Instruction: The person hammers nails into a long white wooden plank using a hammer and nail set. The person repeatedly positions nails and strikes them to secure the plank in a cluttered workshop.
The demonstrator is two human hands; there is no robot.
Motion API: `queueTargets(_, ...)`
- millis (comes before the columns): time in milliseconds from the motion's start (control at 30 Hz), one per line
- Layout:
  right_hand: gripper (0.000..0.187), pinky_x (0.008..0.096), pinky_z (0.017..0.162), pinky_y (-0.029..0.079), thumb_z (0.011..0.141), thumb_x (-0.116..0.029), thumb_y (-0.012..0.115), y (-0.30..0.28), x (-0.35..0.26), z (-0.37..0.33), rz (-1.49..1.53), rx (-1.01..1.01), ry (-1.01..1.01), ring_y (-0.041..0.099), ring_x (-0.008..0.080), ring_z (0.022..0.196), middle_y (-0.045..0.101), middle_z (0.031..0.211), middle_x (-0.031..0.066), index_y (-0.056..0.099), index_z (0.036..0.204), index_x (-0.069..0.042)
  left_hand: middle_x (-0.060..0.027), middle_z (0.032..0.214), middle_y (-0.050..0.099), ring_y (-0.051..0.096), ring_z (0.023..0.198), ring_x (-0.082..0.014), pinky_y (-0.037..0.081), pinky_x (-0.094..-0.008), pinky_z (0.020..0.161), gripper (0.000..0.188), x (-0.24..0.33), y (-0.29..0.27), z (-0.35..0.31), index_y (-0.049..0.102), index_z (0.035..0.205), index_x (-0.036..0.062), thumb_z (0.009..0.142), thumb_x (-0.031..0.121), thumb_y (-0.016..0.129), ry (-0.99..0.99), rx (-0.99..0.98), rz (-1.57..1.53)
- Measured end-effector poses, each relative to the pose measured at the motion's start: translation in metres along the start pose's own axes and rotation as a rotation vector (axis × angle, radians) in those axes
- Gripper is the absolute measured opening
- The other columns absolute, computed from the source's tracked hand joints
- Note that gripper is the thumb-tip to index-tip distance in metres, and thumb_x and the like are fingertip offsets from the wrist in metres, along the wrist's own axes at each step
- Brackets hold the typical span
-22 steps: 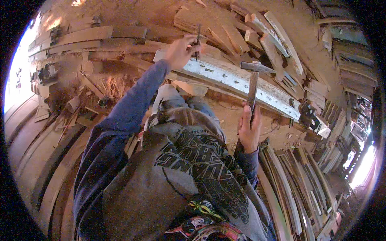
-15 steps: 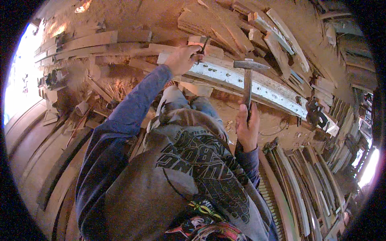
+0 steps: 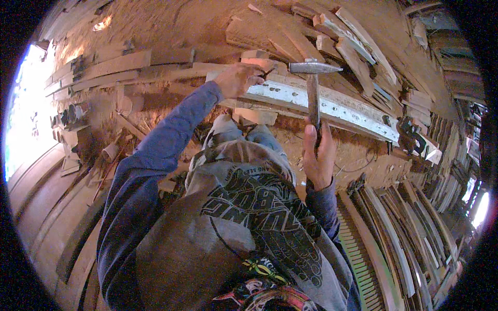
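Observation:
My right hand [image 3: 320, 158] is wrapped round the dark lower handle of a hammer [image 3: 313, 96]. The hammer stands upright in the picture, its metal head above the far edge of a long white-faced bar [image 3: 345, 112] with a row of holes. Further left, my left hand [image 3: 238, 80] is closed in a pinch over the bar's left part. A thin dark tool [image 3: 268, 72] juts from its fingertips; most of it is hidden, so its kind cannot be told. Just beyond those fingers sits a small wooden block [image 3: 258, 61].
A dark clamp-like piece [image 3: 413, 137] sits at the bar's right end. Scrap wood [image 3: 358, 62] is heaped beyond the bar. Long boards [image 3: 129, 59] lie at the far left, and more strips [image 3: 397, 233] stand in rows at lower right.
The thin dark tool has tipped from upright to lower beside my left fingers. My right hand and the hammer have shifted slightly left and away from me.

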State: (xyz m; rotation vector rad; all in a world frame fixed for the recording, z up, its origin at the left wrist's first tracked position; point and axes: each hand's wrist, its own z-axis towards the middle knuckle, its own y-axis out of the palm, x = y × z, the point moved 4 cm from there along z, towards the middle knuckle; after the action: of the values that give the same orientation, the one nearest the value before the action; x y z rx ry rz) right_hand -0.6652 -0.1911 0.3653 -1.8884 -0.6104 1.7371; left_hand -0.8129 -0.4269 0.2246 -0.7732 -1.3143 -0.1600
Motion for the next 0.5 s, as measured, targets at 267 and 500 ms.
queueTargets(267, 0.030, 0.0402, 0.054, 0.042, 0.104, -0.027, 0.049, 0.012, -0.016, 0.012, -0.007, 0.085, 0.043, 0.055, 0.0281, 0.057, 0.059, 0.072, 0.0097, 0.057, 0.115, 0.000, -0.0109, 0.129, 0.062, 0.061, 0.114, -0.0310, 0.048, -0.0424, 0.100, 0.038, 0.012, -0.001, 0.005, 0.066, 0.126, 0.0214, 0.088, 0.024, 0.060, -0.014, -0.419, 0.573)
queueTargets(500, 0.030, 0.0443, 0.063, 0.048, 0.103, -0.027, 0.047, -0.005, -0.035, 0.002, -0.117, 0.202, -0.154, 0.062, 0.0356, 0.069, 0.063, 0.083, 0.0151, 0.056, 0.110, 0.001, -0.0091, 0.122, 0.067, 0.064, 0.110, -0.0292, 0.052, -0.0436, 0.096, 0.037, -0.019, 0.012, 0.004, 0.067, 0.126, 0.0225, 0.089, 0.022, 0.057, 0.001, -0.330, 0.605)
